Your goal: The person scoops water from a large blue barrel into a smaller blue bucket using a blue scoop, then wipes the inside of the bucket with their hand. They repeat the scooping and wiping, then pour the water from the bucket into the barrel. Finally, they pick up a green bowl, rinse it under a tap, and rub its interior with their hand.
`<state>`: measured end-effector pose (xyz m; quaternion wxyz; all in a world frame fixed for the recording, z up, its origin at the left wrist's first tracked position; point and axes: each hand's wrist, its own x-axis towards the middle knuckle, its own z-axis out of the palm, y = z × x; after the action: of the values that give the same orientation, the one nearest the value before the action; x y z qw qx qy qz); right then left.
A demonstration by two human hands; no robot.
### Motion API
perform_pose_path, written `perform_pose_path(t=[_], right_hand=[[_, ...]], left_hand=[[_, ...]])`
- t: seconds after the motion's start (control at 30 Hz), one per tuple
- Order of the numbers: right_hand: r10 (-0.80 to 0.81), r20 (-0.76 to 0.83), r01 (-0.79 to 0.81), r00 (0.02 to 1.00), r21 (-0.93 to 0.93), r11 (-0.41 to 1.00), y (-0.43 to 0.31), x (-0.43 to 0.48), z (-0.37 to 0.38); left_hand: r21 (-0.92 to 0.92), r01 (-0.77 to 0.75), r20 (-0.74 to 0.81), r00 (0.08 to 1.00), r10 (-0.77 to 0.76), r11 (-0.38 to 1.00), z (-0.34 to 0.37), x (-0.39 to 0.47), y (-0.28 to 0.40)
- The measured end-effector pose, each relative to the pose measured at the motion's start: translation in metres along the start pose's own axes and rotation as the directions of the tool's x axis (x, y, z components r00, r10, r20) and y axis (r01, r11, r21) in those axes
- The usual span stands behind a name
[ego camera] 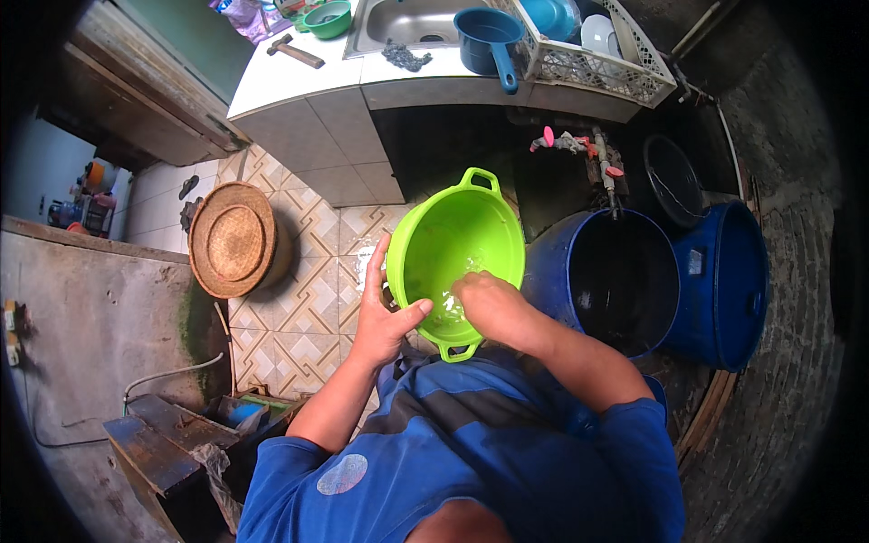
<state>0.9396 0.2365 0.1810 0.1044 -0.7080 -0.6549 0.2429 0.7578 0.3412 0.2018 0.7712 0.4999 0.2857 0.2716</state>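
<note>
A lime-green plastic basin [441, 237] with two loop handles is held tilted in front of my body, a little water glinting in its lower part. My left hand [390, 305] grips its left rim, the thumb over the edge and the fingers along the outside. Inside the basin, my right hand [492, 305] has its fingers curled down at the water near the lower right wall. Whether those fingers pinch anything is hidden by the hand itself.
Right of the basin stands an open blue drum [577, 271] under a pipe tap [613, 173]. A lidded woven basket [234, 241] is on the tiled floor at left. The counter ahead bears a hammer [299, 52], a blue dipper [487, 51] and a dish crate [590, 68] beside a steel sink [387, 30].
</note>
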Motion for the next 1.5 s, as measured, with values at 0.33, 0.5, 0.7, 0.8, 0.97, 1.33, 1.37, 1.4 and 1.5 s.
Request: perform_pose_path(t=[0.33,0.5,0.7,0.8,0.97,1.33,1.37,1.4,1.5], right_hand=[[-0.123,0.261,0.014,0.957,0.381,0.924,-0.005,0.002,-0.021],[-0.100,0.338,-0.044,0.936,0.394,0.918,-0.007,0.002,-0.032],[-0.115,0.289,-0.007,0.950,0.389,0.921,-0.006,0.000,-0.034],[-0.145,0.239,0.053,0.960,0.354,0.934,-0.006,0.000,-0.031],[-0.188,0.137,0.132,0.973,0.340,0.931,-0.009,-0.002,-0.026],[-0.113,0.153,0.039,0.982,0.421,0.906,-0.005,-0.003,-0.019],[-0.126,0.143,0.043,0.982,0.478,0.877,-0.003,-0.002,-0.017],[-0.103,0.152,-0.005,0.983,0.585,0.811,-0.001,0.000,-0.015],[-0.081,0.182,-0.129,0.980,0.891,0.436,0.006,0.004,-0.012]], left_hand=[[0.026,0.022,0.007,1.000,-0.022,0.999,0.003,0.006,-0.002],[0.058,0.027,-0.024,0.999,-0.025,0.998,0.001,0.009,-0.005],[0.020,0.043,-0.036,0.998,-0.042,0.999,0.002,0.009,-0.006],[0.007,0.045,-0.031,0.999,-0.045,0.999,0.002,0.009,-0.006],[0.018,0.031,-0.030,0.999,-0.030,0.999,0.002,0.010,-0.009],[0.010,0.141,-0.031,0.990,-0.140,0.990,0.008,0.012,-0.012],[0.009,0.146,-0.021,0.989,-0.146,0.989,0.009,0.012,-0.013],[0.008,0.151,-0.012,0.988,-0.151,0.988,0.010,0.012,-0.013],[0.012,0.131,-0.023,0.991,-0.131,0.991,0.012,0.011,-0.016]])
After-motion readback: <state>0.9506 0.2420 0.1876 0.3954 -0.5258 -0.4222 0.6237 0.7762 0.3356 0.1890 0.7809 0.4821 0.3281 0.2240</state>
